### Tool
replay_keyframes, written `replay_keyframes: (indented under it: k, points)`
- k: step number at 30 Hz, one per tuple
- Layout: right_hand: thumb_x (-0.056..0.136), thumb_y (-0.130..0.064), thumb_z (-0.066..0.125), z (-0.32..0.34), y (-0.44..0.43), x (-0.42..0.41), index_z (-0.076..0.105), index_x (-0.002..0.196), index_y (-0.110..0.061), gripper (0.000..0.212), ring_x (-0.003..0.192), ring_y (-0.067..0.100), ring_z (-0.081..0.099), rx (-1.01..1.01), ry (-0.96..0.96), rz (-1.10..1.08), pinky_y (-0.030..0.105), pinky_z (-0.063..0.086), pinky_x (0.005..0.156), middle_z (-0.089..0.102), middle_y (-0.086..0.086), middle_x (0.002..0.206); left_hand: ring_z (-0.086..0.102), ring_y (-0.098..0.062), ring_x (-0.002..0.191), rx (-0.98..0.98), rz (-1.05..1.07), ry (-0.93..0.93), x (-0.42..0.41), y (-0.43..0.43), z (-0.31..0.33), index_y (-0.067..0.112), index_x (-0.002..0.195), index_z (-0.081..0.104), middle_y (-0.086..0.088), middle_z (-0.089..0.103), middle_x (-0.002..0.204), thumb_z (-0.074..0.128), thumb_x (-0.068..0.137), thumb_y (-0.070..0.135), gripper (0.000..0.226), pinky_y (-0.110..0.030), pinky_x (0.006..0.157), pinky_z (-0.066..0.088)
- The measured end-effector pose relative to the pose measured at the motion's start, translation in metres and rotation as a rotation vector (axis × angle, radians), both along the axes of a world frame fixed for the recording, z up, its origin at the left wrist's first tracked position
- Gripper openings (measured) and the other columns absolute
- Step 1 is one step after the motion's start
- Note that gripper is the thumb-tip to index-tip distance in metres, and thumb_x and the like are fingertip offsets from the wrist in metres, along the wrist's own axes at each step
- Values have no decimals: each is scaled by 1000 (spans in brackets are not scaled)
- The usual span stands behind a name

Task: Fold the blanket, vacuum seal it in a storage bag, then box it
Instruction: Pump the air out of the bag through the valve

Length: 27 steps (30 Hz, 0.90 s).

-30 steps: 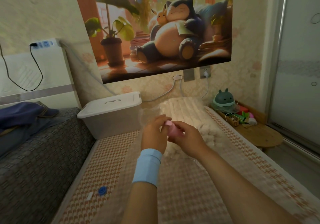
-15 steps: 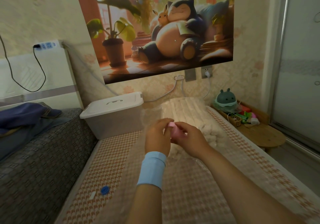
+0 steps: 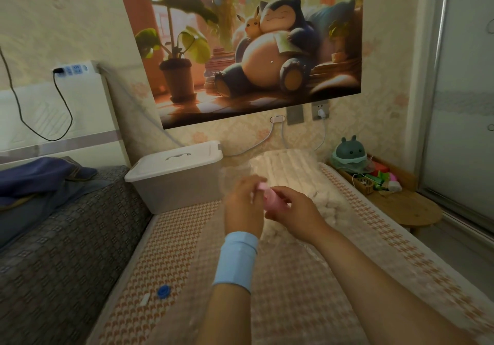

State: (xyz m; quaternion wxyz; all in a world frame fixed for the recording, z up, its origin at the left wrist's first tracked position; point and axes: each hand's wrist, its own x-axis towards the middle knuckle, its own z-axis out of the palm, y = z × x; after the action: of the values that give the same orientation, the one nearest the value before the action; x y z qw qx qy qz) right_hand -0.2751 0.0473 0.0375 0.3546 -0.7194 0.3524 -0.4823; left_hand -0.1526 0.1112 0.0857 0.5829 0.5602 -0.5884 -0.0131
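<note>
1. Head view: both hands meet over the bed (image 3: 171, 251), above the middle of the clear storage bag (image 3: 294, 280).
2. The right hand (image 3: 291, 212) has its grip curled round a small pink device (image 3: 267, 201), holding it from the side.
3. The left hand (image 3: 242, 205), with a light blue wristband (image 3: 236, 259), pinches the device's upper end; its fingers are motion-blurred.
4. The white, fluffy blanket (image 3: 288, 167) lies folded inside the far part of the bag, just beyond the hands and near the wall.
5. The plastic box (image 3: 176, 181), its white lid on, stands on the bed left of the blanket.
6. A blue cap (image 3: 163, 291) and a small white clip (image 3: 145, 298) lie close together on the bed's patterned mat, left of the left forearm.
</note>
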Motion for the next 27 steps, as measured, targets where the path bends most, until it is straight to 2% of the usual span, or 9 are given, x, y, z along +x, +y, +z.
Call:
replay_keyframes:
  k: [3, 9, 11, 13, 17, 19, 21, 25, 27]
  points:
    - [84, -24, 79, 1, 3, 1, 69, 115, -33, 34, 93, -4, 65, -17, 3, -9, 12, 50, 77, 72, -17, 102, 62, -9, 95, 180, -21, -41, 2, -3, -3, 25, 104, 72, 10, 68, 104, 60, 93, 19, 17, -15, 82, 46]
    - [74, -20, 86, 7, 1, -8, 65, 112, -39, 48, 98, -6, 59, -6, 39, -17, 7, 44, 78, 68, -20, 106, 62, -8, 102, -504, 203, -5, 10, 26, 63, 11, 105, 72, 4, 68, 107, 59, 94, 11, 17, -16, 93, 48]
    - [73, -20, 86, 5, 1, -7, 67, 112, -37, 47, 98, -5, 59, -16, 63, -21, 9, 44, 80, 68, -20, 106, 62, -9, 107, -586, 212, 26, 10, 25, 64, 8, 106, 72, -1, 68, 112, 59, 94, 10, 18, -19, 96, 47]
    - [72, -20, 86, 3, 2, -6, 67, 109, -38, 45, 97, -4, 60, -14, 60, -26, 13, 46, 82, 68, -20, 105, 60, -5, 106, -488, 206, 22, 5, 19, 46, 12, 107, 72, 5, 65, 114, 60, 93, 9, 19, -19, 96, 48]
    - [78, -19, 84, 2, 4, -2, 70, 110, -37, 39, 93, -1, 66, 3, 12, -8, 18, 54, 78, 72, -15, 103, 62, -9, 100, 114, 24, -173, 5, -3, -3, 26, 103, 71, 16, 63, 108, 59, 92, 15, 20, -23, 90, 49]
    - [79, -16, 83, 3, 6, -1, 71, 110, -35, 38, 92, 1, 66, 16, -15, 10, 17, 55, 75, 72, -14, 102, 63, -10, 97, 228, -42, -102, 8, -2, 1, 28, 101, 73, 14, 67, 105, 61, 91, 19, 18, -32, 91, 51]
    - [74, -17, 85, 5, 6, -4, 68, 106, -41, 44, 93, -1, 63, -3, 12, -20, 16, 52, 79, 71, -17, 101, 63, -8, 92, 81, -8, -83, 9, 8, 21, 25, 101, 74, 11, 69, 101, 63, 91, 17, 17, -34, 89, 53]
    - [71, -20, 87, 7, 2, -8, 64, 104, -46, 48, 96, -4, 60, -8, 42, -37, 15, 48, 81, 68, -22, 103, 62, -7, 103, -494, 157, -27, 9, 31, 67, 9, 105, 73, -1, 69, 111, 61, 92, 8, 18, -18, 94, 49]
    - [70, -20, 87, 5, 2, -8, 66, 107, -41, 48, 96, -3, 59, -23, 63, -29, 14, 48, 80, 68, -22, 103, 62, -12, 108, -601, 195, -15, 9, 30, 69, 5, 105, 73, -6, 68, 114, 60, 92, 3, 19, -20, 97, 48]
